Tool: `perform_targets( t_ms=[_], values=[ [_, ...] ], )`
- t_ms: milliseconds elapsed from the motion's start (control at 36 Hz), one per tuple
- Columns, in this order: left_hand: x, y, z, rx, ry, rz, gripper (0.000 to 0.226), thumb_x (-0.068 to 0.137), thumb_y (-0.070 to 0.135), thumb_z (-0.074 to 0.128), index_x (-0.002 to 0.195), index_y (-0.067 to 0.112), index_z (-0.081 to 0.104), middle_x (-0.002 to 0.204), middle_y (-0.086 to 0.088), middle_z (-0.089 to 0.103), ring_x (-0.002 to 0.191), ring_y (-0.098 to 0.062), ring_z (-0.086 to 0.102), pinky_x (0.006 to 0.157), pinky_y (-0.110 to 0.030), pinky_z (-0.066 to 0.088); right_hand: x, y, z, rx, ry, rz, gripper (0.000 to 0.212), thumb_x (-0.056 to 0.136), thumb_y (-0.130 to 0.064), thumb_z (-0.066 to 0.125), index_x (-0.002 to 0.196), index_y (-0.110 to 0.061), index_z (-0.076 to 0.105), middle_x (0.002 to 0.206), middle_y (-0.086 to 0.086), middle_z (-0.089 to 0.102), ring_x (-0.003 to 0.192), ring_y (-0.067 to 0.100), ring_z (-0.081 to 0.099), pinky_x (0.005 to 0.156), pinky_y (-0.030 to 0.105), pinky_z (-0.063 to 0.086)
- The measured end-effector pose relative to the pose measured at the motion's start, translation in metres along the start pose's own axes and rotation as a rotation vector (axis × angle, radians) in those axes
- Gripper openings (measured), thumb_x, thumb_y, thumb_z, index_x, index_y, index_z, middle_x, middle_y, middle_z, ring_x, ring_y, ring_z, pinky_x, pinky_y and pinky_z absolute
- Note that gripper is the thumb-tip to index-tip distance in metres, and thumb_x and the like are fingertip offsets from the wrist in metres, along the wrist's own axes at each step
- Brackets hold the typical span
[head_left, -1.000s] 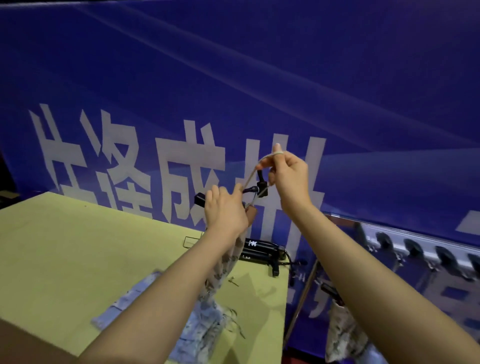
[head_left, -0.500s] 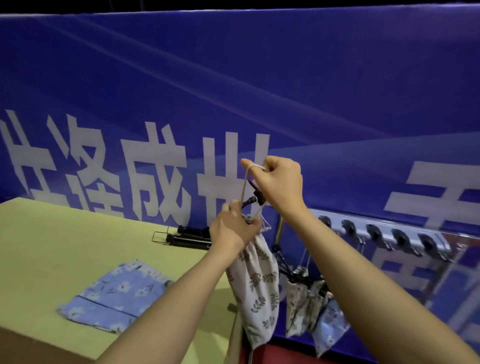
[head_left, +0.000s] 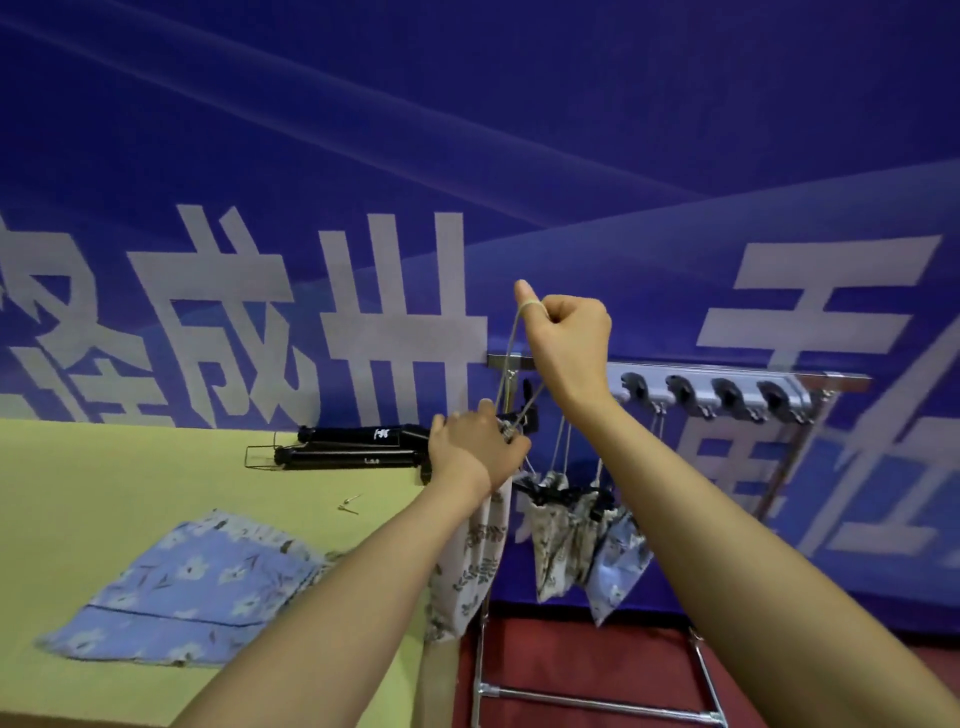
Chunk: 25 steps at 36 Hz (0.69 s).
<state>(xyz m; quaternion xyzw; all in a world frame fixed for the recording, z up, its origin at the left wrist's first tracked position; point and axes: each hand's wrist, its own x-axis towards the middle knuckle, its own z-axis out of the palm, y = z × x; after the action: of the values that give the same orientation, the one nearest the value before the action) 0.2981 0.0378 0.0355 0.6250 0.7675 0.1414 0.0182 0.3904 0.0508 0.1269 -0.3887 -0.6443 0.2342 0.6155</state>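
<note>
A: Head view. Hands noted?

B: Left hand (head_left: 475, 452) is seen with fingers curled round the gathered neck of a leaf-print pouch (head_left: 475, 561). The pouch hangs at 6 o'clock from it, beside the table (head_left: 130, 493) edge.

A: Right hand?

B: Right hand (head_left: 569, 338) is held at 1 o'clock of the left, fist closed, thumb raised. The cord (head_left: 511, 343) is looped over the thumb and drawn taut down to the pouch neck.

A: Surroundings?

B: A hook rack (head_left: 696, 387) is seen at 3 o'clock of the right hand, other pouches (head_left: 561, 535) hung under it. A blue floral cloth (head_left: 192, 587) is laid at 8 o'clock.
</note>
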Motion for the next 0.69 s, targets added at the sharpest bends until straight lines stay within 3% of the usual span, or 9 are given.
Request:
perform_targets(
  t_ms=[56, 222, 306, 389, 528, 694],
  values=[
    [0.006, 0.008, 0.002, 0.004, -0.030, 0.018, 0.049, 0.088, 0.050, 0.038, 0.118, 0.012, 0.046, 0.104, -0.011, 0.066, 0.104, -0.031, 0.058, 0.097, -0.041, 0.034, 0.006, 0.005, -0.005, -0.015, 0.038, 0.009, 0.062, 0.092, -0.028, 0.059, 0.044, -0.019, 0.021, 0.040, -0.005, 0.019, 0.039, 0.011, 0.017, 0.048, 0.026, 0.026],
    [0.016, 0.026, 0.014, -0.095, -0.079, 0.086, 0.055, 0.092, 0.057, 0.036, 0.123, 0.011, 0.040, 0.101, -0.011, 0.066, 0.096, -0.032, 0.062, 0.077, -0.036, 0.040, 0.020, 0.020, -0.021, -0.062, 0.092, 0.059, 0.060, 0.090, -0.027, 0.060, 0.046, -0.017, 0.022, 0.039, -0.006, 0.019, 0.044, 0.014, 0.018, 0.051, 0.034, 0.029],
    [0.016, 0.036, 0.030, -0.178, -0.201, 0.111, 0.067, 0.089, 0.066, 0.035, 0.127, 0.011, 0.037, 0.110, -0.011, 0.065, 0.102, -0.032, 0.061, 0.086, -0.040, 0.045, 0.014, 0.038, -0.032, -0.093, 0.090, 0.094, 0.058, 0.090, -0.026, 0.060, 0.045, -0.017, 0.025, 0.036, -0.008, 0.021, 0.043, 0.020, 0.026, 0.049, 0.036, 0.036],
    [0.017, 0.051, 0.051, -0.278, -0.350, 0.128, 0.068, 0.084, 0.071, 0.040, 0.117, 0.012, 0.044, 0.118, -0.011, 0.060, 0.107, -0.032, 0.058, 0.088, -0.042, 0.048, 0.006, 0.060, -0.048, -0.178, 0.056, 0.137, 0.059, 0.092, -0.026, 0.059, 0.043, -0.017, 0.026, 0.035, -0.005, 0.024, 0.040, 0.015, 0.025, 0.047, 0.027, 0.028],
    [0.021, 0.080, 0.082, -0.156, -0.429, 0.200, 0.057, 0.091, 0.061, 0.039, 0.112, 0.010, 0.053, 0.118, -0.014, 0.061, 0.108, -0.032, 0.058, 0.087, -0.040, 0.045, -0.001, 0.105, -0.087, -0.322, -0.030, 0.266, 0.061, 0.090, -0.031, 0.059, 0.042, -0.019, 0.023, 0.038, -0.003, 0.022, 0.041, 0.013, 0.021, 0.053, 0.030, 0.023],
    [0.024, 0.142, 0.114, -0.276, -0.410, 0.218, 0.038, 0.093, 0.049, 0.046, 0.091, 0.013, 0.059, 0.103, -0.016, 0.066, 0.099, -0.033, 0.062, 0.081, -0.039, 0.049, -0.001, 0.166, -0.148, -0.396, -0.153, 0.380, 0.060, 0.090, -0.035, 0.060, 0.046, -0.017, 0.023, 0.043, 0.003, 0.021, 0.044, 0.018, 0.021, 0.056, 0.031, 0.025]
  ],
)
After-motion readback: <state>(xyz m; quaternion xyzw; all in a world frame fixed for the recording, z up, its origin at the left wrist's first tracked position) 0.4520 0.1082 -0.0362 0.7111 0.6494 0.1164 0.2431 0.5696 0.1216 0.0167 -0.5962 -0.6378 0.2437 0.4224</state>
